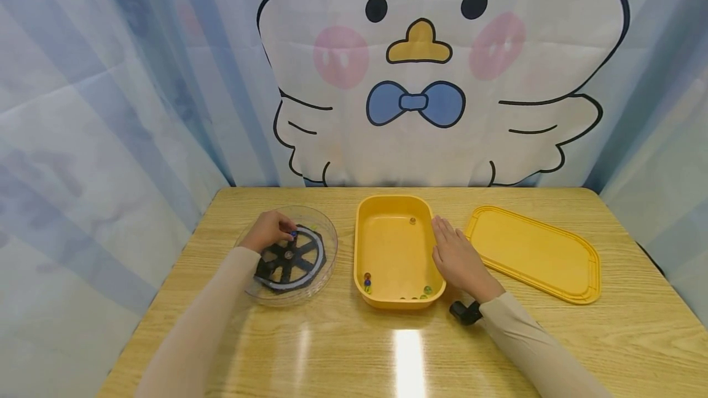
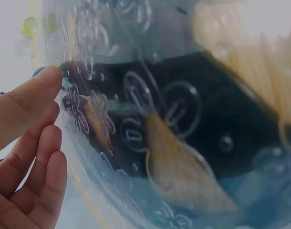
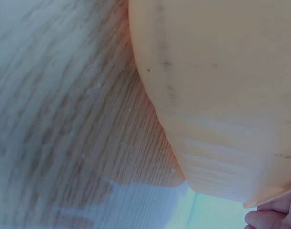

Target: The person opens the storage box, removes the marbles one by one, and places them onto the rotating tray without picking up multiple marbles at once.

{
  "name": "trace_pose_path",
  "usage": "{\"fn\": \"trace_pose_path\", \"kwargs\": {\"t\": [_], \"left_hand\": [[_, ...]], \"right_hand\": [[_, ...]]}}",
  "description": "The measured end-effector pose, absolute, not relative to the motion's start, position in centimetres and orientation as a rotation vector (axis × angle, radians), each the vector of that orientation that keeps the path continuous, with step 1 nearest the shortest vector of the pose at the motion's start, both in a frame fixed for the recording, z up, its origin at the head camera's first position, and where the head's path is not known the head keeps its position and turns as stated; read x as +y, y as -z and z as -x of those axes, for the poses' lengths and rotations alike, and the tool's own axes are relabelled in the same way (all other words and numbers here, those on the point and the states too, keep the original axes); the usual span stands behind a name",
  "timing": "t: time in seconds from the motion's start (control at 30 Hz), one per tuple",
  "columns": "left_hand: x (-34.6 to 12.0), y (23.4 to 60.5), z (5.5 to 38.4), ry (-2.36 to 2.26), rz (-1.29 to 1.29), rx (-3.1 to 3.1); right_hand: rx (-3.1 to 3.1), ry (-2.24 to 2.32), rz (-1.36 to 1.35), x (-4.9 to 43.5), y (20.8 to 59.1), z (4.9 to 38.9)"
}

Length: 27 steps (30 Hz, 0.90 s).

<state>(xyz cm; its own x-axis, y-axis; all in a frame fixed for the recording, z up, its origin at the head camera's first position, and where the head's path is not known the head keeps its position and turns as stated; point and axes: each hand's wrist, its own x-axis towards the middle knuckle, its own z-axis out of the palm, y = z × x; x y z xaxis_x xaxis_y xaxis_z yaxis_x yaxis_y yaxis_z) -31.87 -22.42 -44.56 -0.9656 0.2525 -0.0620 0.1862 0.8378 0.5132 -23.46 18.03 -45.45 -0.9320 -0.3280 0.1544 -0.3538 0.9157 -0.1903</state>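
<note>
In the head view my left hand (image 1: pixel 270 230) is over the clear round bowl (image 1: pixel 330 244) on the left, pinching a blue marble (image 1: pixel 294 234) between thumb and fingers. A black, spoked, wheel-like piece (image 1: pixel 306 263) lies in that bowl. Through the patterned clear wall, the left wrist view shows this dark piece; a yellow-green marble (image 2: pixel 30 26) appears beyond the fingertips. My right hand (image 1: pixel 459 258) rests with straight fingers along the right rim of the yellow tub (image 1: pixel 387 250). Inside the tub are several glass marbles, including an orange one (image 1: pixel 412 220) and a green one (image 1: pixel 428 290).
A yellow lid (image 1: pixel 531 253) lies flat on the wooden table (image 1: pixel 332 349), right of the tub. The black wrist camera (image 1: pixel 466 312) sits under the right wrist, close to the tub's near corner. A printed curtain (image 1: pixel 415 152) hangs behind the table.
</note>
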Motion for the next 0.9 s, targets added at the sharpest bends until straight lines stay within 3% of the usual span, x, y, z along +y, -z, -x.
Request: {"fn": "trace_pose_path", "kwargs": {"t": [0.5,0.9], "left_hand": [[-22.2,42.3,31.7,-0.822,-0.355,2.920],[-17.1,38.5,31.7,-0.922,-0.501,3.009]], "right_hand": [[-2.958,-0.324,-0.530,18.0,45.3,23.3],[-2.966,-0.335,-0.538,18.0,45.5,23.5]]}}
